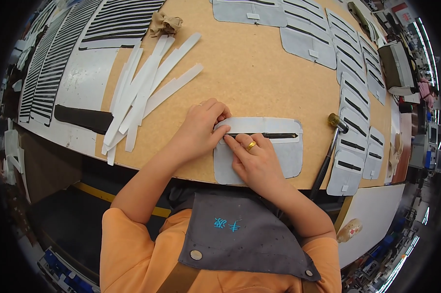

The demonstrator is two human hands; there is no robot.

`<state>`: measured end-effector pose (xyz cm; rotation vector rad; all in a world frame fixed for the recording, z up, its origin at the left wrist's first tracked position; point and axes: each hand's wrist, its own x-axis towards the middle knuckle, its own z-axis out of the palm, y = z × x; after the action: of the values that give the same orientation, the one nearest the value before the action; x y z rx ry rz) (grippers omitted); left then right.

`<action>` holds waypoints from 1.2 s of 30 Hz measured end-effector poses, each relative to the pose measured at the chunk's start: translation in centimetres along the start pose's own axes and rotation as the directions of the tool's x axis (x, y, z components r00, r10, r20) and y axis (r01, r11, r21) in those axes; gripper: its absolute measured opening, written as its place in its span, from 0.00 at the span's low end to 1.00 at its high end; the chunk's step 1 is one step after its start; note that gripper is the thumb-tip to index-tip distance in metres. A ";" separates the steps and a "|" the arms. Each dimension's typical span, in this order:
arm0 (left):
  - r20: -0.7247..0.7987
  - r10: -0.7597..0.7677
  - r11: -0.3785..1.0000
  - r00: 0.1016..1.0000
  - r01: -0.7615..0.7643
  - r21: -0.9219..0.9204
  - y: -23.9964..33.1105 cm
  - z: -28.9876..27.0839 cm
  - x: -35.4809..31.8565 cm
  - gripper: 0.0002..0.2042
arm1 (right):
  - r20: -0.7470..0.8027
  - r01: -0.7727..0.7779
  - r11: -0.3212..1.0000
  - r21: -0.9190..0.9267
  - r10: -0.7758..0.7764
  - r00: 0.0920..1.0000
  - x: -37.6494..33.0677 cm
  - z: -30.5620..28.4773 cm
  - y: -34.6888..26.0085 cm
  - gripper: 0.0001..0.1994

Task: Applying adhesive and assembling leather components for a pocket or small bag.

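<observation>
A light grey panel (289, 168) with rounded corners lies flat before me near the table's front edge. Across its upper part runs a white band (281, 140) with a narrow black strip (279, 136) on it. At the panel's left edge my left hand (198, 128) is closed, its thumb and curled fingers gripping the upper left corner by the strip's end. My right hand (259, 161), a gold ring on one finger, pinches the strip's left part just beside that thumb. The fingertips hide the strip's left end.
White strips (147, 83) lie in a loose pile on the left, beside a black strap-like piece (81, 118) and a crumpled brown cloth (166, 24). A mallet (328, 156) rests at the right. Overlapping rows of similar grey panels (350, 166) line the table's right and far sides.
</observation>
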<state>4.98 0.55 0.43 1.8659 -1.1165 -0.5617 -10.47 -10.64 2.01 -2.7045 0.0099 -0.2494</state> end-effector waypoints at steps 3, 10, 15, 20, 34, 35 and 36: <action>0.011 -0.013 1.000 1.000 0.013 -0.004 0.2 -0.1 0.1 0.09 | 0.096 0.057 0.986 -0.158 -0.043 0.994 0.3 -0.6 -0.2 0.25; -0.005 -0.003 1.000 1.000 0.003 -0.012 0.0 -0.3 0.3 0.08 | 0.155 0.182 0.938 -0.294 -0.141 0.978 0.5 -1.1 -0.8 0.25; 0.028 -0.076 0.995 0.997 0.078 -0.062 0.5 -0.5 0.5 0.08 | -0.021 0.035 0.988 -0.152 -0.039 0.999 -0.3 0.1 0.0 0.25; 0.060 -0.121 0.992 0.991 0.124 -0.040 0.7 -0.7 0.8 0.08 | 0.073 0.041 0.981 -0.187 -0.028 0.997 0.4 -0.8 -0.3 0.23; 0.040 0.479 0.788 0.877 -0.450 0.421 4.2 9.3 -2.3 0.17 | 0.237 -0.368 0.924 0.108 0.335 0.912 1.5 -5.9 8.6 0.11; 0.099 0.451 0.788 0.887 -0.448 0.422 4.1 9.2 -2.5 0.16 | 0.201 -0.327 0.940 0.092 0.304 0.931 1.5 -5.7 8.8 0.11; 0.105 0.456 0.785 0.884 -0.455 0.421 4.2 9.1 -2.5 0.16 | 0.165 -0.287 0.955 0.074 0.272 0.948 1.5 -5.7 8.8 0.10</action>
<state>-4.90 -2.30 -0.89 1.8500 -1.7368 -0.0206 -9.76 -21.07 3.76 -2.5770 0.3265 0.0430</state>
